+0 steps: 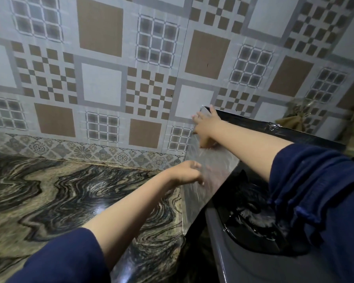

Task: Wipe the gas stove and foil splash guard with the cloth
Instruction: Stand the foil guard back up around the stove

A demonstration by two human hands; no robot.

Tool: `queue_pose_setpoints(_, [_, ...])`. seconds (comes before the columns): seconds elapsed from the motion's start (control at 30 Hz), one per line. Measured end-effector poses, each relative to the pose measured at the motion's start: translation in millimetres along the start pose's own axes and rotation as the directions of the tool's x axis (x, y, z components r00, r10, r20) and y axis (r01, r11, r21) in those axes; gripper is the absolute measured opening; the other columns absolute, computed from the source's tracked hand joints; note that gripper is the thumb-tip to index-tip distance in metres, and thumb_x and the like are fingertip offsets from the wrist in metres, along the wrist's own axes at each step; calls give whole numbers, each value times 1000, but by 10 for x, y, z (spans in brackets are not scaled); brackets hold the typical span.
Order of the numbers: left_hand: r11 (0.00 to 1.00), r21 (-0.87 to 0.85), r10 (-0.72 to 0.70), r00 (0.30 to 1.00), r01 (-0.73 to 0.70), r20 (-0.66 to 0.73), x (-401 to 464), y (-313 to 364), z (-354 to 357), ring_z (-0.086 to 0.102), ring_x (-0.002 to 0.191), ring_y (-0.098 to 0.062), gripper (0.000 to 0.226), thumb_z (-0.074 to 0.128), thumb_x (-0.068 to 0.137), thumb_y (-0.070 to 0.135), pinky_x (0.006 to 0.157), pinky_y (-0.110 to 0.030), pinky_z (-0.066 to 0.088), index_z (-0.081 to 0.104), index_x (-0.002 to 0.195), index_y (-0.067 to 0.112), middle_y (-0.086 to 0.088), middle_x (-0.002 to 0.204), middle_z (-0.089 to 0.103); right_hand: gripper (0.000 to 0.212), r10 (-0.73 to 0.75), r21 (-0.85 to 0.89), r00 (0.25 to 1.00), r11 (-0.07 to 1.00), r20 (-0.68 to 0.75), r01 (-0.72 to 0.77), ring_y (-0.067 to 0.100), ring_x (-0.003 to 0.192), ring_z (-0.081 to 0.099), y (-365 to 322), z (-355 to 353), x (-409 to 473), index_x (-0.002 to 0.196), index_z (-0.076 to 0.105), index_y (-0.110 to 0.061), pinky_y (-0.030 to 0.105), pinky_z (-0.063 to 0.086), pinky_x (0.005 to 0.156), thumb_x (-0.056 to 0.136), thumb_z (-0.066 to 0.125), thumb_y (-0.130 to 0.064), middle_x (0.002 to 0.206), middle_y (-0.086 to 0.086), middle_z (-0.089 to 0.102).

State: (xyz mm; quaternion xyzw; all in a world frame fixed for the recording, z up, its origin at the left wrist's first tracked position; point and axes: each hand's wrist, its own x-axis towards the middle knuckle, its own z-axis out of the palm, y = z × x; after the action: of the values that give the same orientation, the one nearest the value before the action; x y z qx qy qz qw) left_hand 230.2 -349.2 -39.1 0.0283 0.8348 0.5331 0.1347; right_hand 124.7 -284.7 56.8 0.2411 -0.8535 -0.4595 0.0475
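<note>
Presently, the shiny upright foil splash guard (204, 180) stood beside the black glass gas stove (251, 221). Right hand (205, 127) pressed its upper panel, grip unclear; left hand (187, 172) steadied its edge, fingers blurred. No cloth was visible; bracing the thin foil while wiping seemed advisable.

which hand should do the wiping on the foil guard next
Probably the left hand. It sits against the outer face of the foil guard lower down, while the right hand reaches over and steadies the guard's top corner. No cloth is clearly visible in either hand.
</note>
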Motion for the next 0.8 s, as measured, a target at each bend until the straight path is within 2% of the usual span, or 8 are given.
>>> queue_pose_setpoints(0.07, [1000, -2, -7, 999, 7, -47, 122, -75, -24, 45, 130, -22, 54, 56, 93, 16, 91, -21, 36, 37, 143, 6, -13, 143, 45, 77, 66, 115, 998, 991, -7, -65, 31, 146, -16, 40, -22, -16, 151, 21, -21, 66, -11, 108, 83, 56, -31, 159, 14, -15])
queue_pose_setpoints(0.13, [1000, -19, -5, 997, 4, -82, 181, -83, 8, 36, 137, -20, 64, 49, 96, 40, 99, -21, 29, 30, 147, 8, -6, 151, 36, 81, 113, 233, 994, 966, -8, -108, 31, 146, -17, 72, -6, -14, 153, 13, -19, 64, -9, 109, 83, 55, -25, 158, 15, -19])
queue_pose_setpoints(0.2, [1000, -17, -28, 993, 26, -118, 305, -124, 46, 23, 144, -21, 79, 38, 93, 60, 112, -29, 20, 18, 152, 10, -3, 158, 22, 85, 142, 335, 990, 933, -15, -129, 31, 146, -16, 99, 39, 6, 153, 5, -13, 59, -4, 113, 84, 54, -19, 157, 16, -20])
queue_pose_setpoints(0.27, [1000, -12, -18, 991, 16, -135, 447, -158, 52, 8, 148, -21, 87, 27, 90, 70, 120, -37, 10, 6, 154, 14, -2, 161, 7, 85, 140, 403, 990, 908, -27, -117, 30, 147, -15, 127, 74, 13, 152, -1, -5, 53, 0, 117, 86, 51, -16, 157, 17, -20])
queue_pose_setpoints(0.37, [998, -55, 8, 988, -16, -156, 629, -176, 79, -12, 147, -17, 83, 16, 91, 69, 120, -42, -2, -6, 153, 18, 0, 160, -11, 83, 112, 451, 993, 888, -33, -85, 31, 146, -16, 184, 103, 1, 150, -4, 0, 48, 2, 118, 89, 49, -17, 156, 19, -23])
queue_pose_setpoints(0.47, [995, -95, 14, 981, -34, -196, 775, -169, 115, -17, 146, -22, 79, 11, 93, 65, 119, -45, -6, -11, 152, 18, -2, 159, -19, 81, 90, 439, 995, 896, -34, -66, 32, 146, -17, 211, 127, 14, 150, 2, 1, 47, 2, 118, 88, 52, -15, 156, 20, -21])
queue_pose_setpoints(0.6, [974, -206, 38, 961, -97, -273, 926, -142, 166, -18, 146, -20, 75, 13, 97, 59, 118, -39, -10, -12, 151, 14, -2, 158, -21, 70, 71, 439, 996, 898, -58, -39, 36, 146, -14, 195, 131, 25, 148, 22, 0, 48, 4, 118, 87, 54, -14, 157, 22, -16])
queue_pose_setpoints(0.8, [939, -301, 65, 947, -165, -316, 1118, -177, 288, -16, 146, -15, 68, 15, 100, 53, 119, -37, -10, -8, 152, 16, 1, 159, -17, 54, 66, 506, 996, 862, -54, -29, 35, 146, -12, 246, 152, 48, 140, 39, -1, 45, 5, 119, 88, 52, -10, 157, 20, -16])
